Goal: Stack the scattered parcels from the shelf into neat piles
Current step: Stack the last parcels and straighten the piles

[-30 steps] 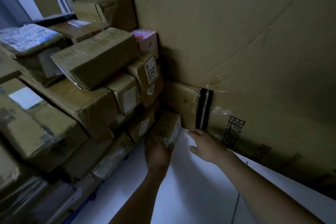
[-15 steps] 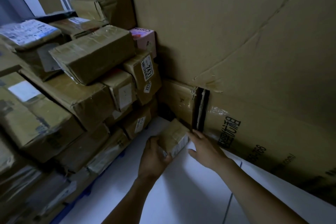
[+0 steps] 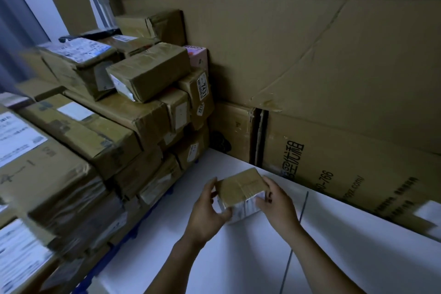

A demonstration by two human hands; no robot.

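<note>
Both hands — left hand (image 3: 207, 212), right hand (image 3: 276, 205) — grip small parcel (image 3: 241, 188).

Brown parcel (image 3: 241, 186), white label; pink box (image 3: 199, 56); white shelf (image 3: 238, 258).

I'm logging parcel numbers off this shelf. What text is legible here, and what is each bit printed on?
"1431": white label on a brown box below the pink box.
"Cont": top of the pink box, word cut off.
"-766" and ".com/": large carton at the back.
"2216", unsure: round sticker on the same brown box.
Too blurred: the label on the held small parcel and the shipping labels on the left stacks.
</note>
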